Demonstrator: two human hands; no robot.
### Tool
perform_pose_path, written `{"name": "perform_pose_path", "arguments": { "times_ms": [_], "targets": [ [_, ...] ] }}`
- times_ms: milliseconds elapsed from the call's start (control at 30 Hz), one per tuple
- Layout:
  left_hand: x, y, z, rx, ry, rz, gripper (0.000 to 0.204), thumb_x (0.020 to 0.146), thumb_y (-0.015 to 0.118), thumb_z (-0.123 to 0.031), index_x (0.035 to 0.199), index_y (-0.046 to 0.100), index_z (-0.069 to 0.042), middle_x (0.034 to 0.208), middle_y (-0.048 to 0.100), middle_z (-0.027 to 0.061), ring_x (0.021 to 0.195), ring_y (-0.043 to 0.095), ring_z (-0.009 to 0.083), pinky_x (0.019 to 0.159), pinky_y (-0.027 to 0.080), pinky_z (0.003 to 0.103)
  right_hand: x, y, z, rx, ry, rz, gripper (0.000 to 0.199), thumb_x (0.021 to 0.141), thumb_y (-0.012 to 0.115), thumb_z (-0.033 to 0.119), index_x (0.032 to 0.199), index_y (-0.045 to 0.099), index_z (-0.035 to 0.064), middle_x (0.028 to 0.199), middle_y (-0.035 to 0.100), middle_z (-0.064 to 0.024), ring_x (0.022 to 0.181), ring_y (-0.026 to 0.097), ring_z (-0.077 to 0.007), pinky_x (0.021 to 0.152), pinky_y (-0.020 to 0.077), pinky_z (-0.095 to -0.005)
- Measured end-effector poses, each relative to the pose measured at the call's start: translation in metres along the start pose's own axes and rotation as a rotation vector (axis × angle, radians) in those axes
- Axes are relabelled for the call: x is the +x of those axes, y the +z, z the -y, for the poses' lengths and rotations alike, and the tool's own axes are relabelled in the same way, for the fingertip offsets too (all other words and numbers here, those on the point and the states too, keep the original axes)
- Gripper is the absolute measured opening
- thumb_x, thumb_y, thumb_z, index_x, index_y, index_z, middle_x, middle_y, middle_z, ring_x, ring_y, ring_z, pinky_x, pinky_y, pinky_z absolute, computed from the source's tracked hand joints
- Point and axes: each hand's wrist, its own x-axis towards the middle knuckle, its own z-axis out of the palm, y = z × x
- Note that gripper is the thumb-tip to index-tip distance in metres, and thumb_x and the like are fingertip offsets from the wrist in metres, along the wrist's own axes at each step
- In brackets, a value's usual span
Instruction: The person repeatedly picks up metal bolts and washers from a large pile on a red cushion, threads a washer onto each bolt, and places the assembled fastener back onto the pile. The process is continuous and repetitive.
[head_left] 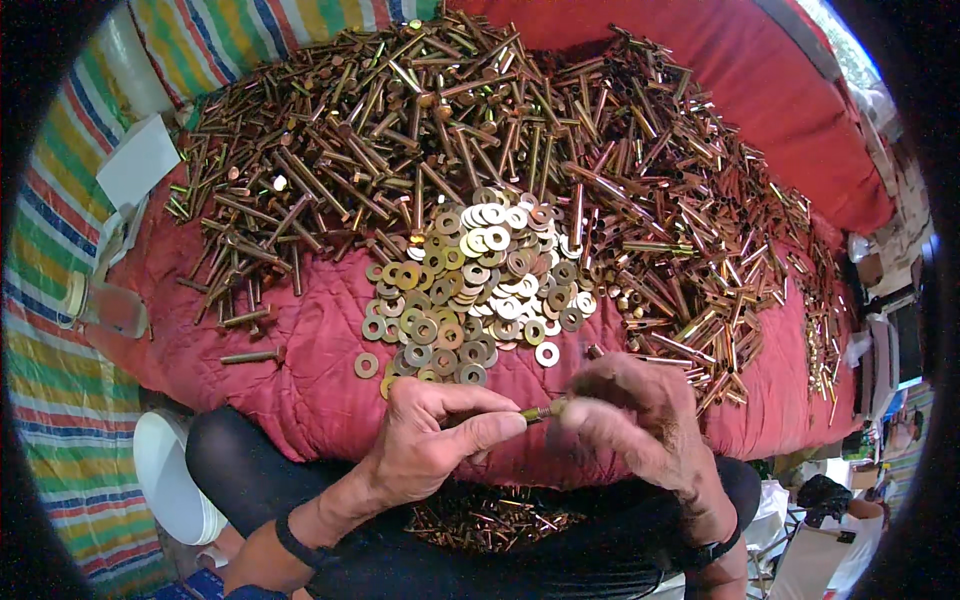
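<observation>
Two hands meet over one bolt

The left hand point(430, 435), at seven o'clock, pinches a brassy bolt point(536, 414) firmly between thumb and fingers. The bolt is at five o'clock, just below the washers point(475, 285), its threaded end pointing toward three. Holding it that way seems meant to leave the thread free for the other hand.

The right hand point(645, 415), at four o'clock, curls around that end, thumb and fingers loosely parted. Blur hides the fingertips, so I cannot tell whether they grip anything.

The washers spread across the centre, probably piled there for easy reach. They overlap, several dozen at least, too many to count exactly; one lies apart on the red quilt point(330, 300), at eight o'clock.

A heap point(390, 120) of bolts and similar metal parts, hundreds, arcs from ten o'clock over twelve to three, likely kept back to leave working space. One loose bolt point(252, 357) lies between eight and nine.

At six o'clock, one pile of small parts point(490, 522) sits between two dark-clad legs point(240, 450), which perhaps fence it in. One white tub point(172, 475) stands at eight, one clear jar point(115, 308) at nine.
</observation>
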Motion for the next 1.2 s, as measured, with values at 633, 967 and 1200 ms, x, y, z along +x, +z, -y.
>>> {"name": "perform_pose_path", "arguments": {
  "times_ms": [633,967,1200],
  "targets": [
    [0.003,0.006,-0.005,0.569,0.392,0.403,0.011,0.090,0.076,-0.012,0.098,0.080,-0.005,0.086,0.077,0.0097,0.077,0.074,0.0235,0.071,0.057,0.036,0.000,-0.042,-0.013,-0.478,-0.109,-0.188,0.022,0.082,0.088,0.017,0.093,0.076,0.0019,0.086,0.066,-0.0095,0.073,0.067,-0.0216,0.064,0.0506,-0.0335],
    [0.011,-0.102,-0.029,1.462,0.414,-0.639,0.033,0.074,0.057,0.009,0.099,0.073,-0.002,0.100,0.073,0.0171,0.097,0.071,0.0391,0.088,0.056,0.047,0.019,-0.059,-0.073,-1.087,-0.133,-0.095,0.017,0.075,0.076,0.013,0.091,0.073,0.0085,0.097,0.065,-0.0094,0.095,0.066,-0.0334,0.077,0.0557,-0.0451],
    [0.027,-0.137,-0.010,1.519,0.470,-0.879,0.036,0.075,0.058,0.005,0.109,0.070,-0.001,0.110,0.070,0.0179,0.106,0.065,0.0396,0.091,0.052,0.048,0.033,-0.064,-0.069,-0.863,-0.111,-0.390,0.017,0.074,0.072,0.007,0.086,0.061,0.0010,0.089,0.061,-0.0157,0.081,0.064,-0.0358,0.072,0.0521,-0.0443]
  ]
}}
